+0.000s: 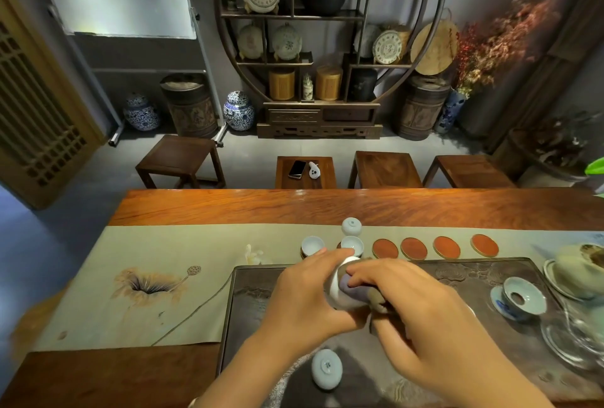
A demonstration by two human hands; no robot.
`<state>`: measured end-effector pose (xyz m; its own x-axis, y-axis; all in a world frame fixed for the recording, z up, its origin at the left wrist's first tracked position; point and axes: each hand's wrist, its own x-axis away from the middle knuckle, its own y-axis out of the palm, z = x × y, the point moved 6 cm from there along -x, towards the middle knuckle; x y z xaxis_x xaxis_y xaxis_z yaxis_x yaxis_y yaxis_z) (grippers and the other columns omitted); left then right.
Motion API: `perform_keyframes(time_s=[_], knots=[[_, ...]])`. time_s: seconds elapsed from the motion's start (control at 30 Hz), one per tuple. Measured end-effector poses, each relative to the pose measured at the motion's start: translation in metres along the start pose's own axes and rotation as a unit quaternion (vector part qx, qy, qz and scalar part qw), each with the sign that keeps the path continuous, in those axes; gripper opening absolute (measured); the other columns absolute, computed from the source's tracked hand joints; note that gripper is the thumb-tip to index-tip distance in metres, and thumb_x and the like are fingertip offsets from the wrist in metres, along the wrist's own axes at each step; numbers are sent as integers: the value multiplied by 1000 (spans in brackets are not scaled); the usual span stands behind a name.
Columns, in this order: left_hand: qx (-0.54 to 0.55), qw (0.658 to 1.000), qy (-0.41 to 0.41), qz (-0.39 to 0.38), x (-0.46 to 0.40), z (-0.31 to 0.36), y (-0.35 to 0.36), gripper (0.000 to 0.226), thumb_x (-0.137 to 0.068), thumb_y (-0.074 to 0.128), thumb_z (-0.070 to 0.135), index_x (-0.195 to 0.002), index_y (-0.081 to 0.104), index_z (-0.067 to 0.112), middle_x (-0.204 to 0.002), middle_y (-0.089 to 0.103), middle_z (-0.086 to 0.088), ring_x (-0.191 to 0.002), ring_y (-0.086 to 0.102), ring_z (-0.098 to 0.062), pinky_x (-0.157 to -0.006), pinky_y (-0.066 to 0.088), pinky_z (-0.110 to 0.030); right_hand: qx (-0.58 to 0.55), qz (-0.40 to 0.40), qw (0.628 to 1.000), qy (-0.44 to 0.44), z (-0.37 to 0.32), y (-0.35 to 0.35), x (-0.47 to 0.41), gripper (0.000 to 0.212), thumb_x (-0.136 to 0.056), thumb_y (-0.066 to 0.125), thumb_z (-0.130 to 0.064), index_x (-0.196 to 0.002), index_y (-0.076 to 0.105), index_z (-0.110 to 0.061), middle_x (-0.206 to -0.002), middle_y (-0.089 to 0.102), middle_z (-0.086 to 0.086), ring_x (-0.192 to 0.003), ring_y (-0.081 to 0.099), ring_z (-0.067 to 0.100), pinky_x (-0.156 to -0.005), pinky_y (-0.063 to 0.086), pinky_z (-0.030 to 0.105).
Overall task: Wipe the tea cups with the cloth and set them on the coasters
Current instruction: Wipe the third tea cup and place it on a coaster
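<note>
The right fingers [361,276] press the cloth [353,293] into the mouth of a cup [336,280], while the left hand [307,290] wraps closed around the cup's outside, holding it tilted above the dark tray [248,303]. The right hand [421,319] is closed on the cloth. To wipe well, I would turn the cup with the left hand against the cloth, so the whole wall and rim get covered, and keep the grip firm on so smooth a glaze. The cup is small, pale and glossy; how much of its inside is done is hard to tell, the cloth hiding it.

Two cups sit upright on the leftmost coasters, four coasters [385,248] lie bare, and two cups rest upside down, one on the tray.
</note>
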<state>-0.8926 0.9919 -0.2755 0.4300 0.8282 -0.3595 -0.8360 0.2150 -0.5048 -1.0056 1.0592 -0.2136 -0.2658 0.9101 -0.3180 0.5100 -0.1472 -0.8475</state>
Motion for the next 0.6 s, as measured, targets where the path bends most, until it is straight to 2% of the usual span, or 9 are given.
perform_keyframes(time_s=[0.07, 0.13, 0.23, 0.3, 0.37, 0.43, 0.47, 0.53, 0.6], knots=[[-2, 1000, -18, 3, 1, -3, 0, 47, -60, 75, 38, -104, 59, 30, -90, 66, 4, -86, 60, -18, -78, 51, -36, 4, 5, 1000, 12, 3, 2, 0, 33, -74, 61, -11, -104, 60, -25, -105, 61, -15, -96, 58, 9, -69, 52, 31], [-8, 1000, -28, -6, 2, -5, 1, 48, -60, 76, 35, -105, 59, 32, -89, 66, 5, -86, 58, -18, -79, 50, -39, 3, 15, 1000, 23, 6, 4, 1, 27, -77, 60, -13, -102, 61, -24, -99, 61, -13, -92, 59, 11, -69, 49, 29], [-20, 999, -27, -23, 5, -6, 4, 52, -61, 74, 35, -111, 60, 34, -99, 69, 9, -98, 59, -12, -92, 46, -23, -1, -12, 999, 44, 13, 5, 3, 28, -76, 60, -13, -101, 59, -26, -95, 60, -14, -87, 57, 9, -70, 45, 26], [-25, 998, -22, -52, 8, -7, 9, 51, -63, 78, 30, -112, 66, 27, -100, 70, 10, -98, 61, -11, -104, 41, -22, -11, -55, 998, 41, 17, 7, 2, 27, -78, 60, -12, -100, 60, -27, -94, 61, -15, -88, 56, 7, -71, 47, 27], [-39, 997, -15, -64, 7, -10, 10, 51, -62, 80, 27, -111, 68, 21, -100, 71, 8, -98, 62, -14, -108, 39, -22, -62, -79, 993, 54, 23, 5, 1, 25, -81, 63, -9, -99, 63, -27, -93, 64, -17, -88, 58, 2, -73, 47, 25], [-48, 997, -22, -60, 0, -12, 6, 53, -60, 80, 28, -112, 68, 22, -101, 71, 7, -99, 62, -16, -101, 46, -23, -103, -52, 991, 72, 31, -1, 4, 29, -81, 67, -4, -99, 67, -26, -93, 67, -16, -88, 61, 2, -72, 48, 23], [-54, 997, -23, -48, -4, -13, 2, 55, -60, 80, 30, -113, 68, 23, -104, 72, 7, -101, 62, -15, -102, 46, -20, -104, -22, 991, 80, 34, -6, 5, 30, -81, 67, -2, -100, 67, -26, -93, 67, -15, -88, 62, 3, -71, 47, 22], [-67, 997, -17, -26, -12, -13, -4, 58, -60, 81, 35, -116, 68, 25, -110, 73, 7, -108, 60, -10, -109, 33, -11, -71, 45, 993, 81, 37, -14, 6, 30, -81, 64, -5, -104, 67, -23, -94, 67, -12, -88, 61, 5, -73, 46, 19], [-72, 997, -16, -37, -16, -11, -1, 57, -61, 80, 38, -116, 66, 29, -108, 73, 8, -105, 64, -11, -113, 32, -16, -16, 83, 994, 67, 33, -17, 4, 32, -77, 62, -7, -106, 68, -18, -98, 67, -8, -89, 60, 9, -78, 42, 16]])
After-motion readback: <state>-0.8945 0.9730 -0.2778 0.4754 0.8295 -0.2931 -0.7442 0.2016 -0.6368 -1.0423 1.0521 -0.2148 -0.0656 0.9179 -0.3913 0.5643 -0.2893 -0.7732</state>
